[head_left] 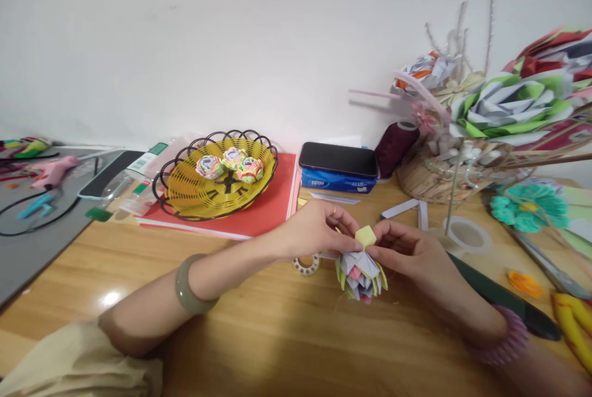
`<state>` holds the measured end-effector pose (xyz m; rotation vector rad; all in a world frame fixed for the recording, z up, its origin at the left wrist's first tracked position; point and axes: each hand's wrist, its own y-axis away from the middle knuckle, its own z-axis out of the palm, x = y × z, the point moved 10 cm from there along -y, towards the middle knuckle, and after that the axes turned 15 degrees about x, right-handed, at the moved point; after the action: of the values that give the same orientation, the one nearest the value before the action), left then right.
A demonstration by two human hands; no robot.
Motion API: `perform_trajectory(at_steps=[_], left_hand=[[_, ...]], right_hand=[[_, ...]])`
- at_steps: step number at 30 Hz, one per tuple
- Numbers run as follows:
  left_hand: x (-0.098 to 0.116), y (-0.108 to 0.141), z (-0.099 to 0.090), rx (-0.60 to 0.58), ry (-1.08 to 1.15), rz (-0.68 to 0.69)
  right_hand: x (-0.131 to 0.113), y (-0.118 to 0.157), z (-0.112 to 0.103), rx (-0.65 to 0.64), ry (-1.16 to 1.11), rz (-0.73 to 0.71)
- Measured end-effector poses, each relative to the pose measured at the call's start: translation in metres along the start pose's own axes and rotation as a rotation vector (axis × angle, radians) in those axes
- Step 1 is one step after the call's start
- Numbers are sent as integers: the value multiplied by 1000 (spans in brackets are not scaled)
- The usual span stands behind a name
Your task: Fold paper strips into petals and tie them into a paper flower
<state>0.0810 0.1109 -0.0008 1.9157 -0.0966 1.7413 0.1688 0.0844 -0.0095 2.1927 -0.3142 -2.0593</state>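
Between both hands, above the table, hangs a folded paper flower (361,277) with white, pale yellow and pink petals, its bloom facing down. A small pale yellow paper piece (365,236) stands up at its base. My left hand (324,227) pinches the flower's base from the left, thumb and fingers closed. From the right, my right hand (407,252) pinches the same spot, thumb tip close to the yellow piece. A tape roll (306,264) lies just left of the flower, on the table.
A yellow basket (185,196) with 3 small paper flowers rests on red paper (282,200). Behind the hands, a phone (338,159) lies on a blue tissue pack (337,180). Rightward are a clear tape roll (469,233), scissors (573,323) and a flower-filled pot (430,175).
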Motion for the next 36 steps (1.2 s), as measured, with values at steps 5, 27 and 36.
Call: perform_trajectory(at_steps=[5, 27, 36], left_hand=[[-1, 2, 2, 3, 4, -47], [-9, 6, 12, -155, 125, -67], [-3, 5, 8, -75, 75, -31]], right_hand=[[-1, 0, -1, 10, 16, -31], [2, 7, 10, -145, 8, -10], [-5, 10, 11, -140, 19, -70]])
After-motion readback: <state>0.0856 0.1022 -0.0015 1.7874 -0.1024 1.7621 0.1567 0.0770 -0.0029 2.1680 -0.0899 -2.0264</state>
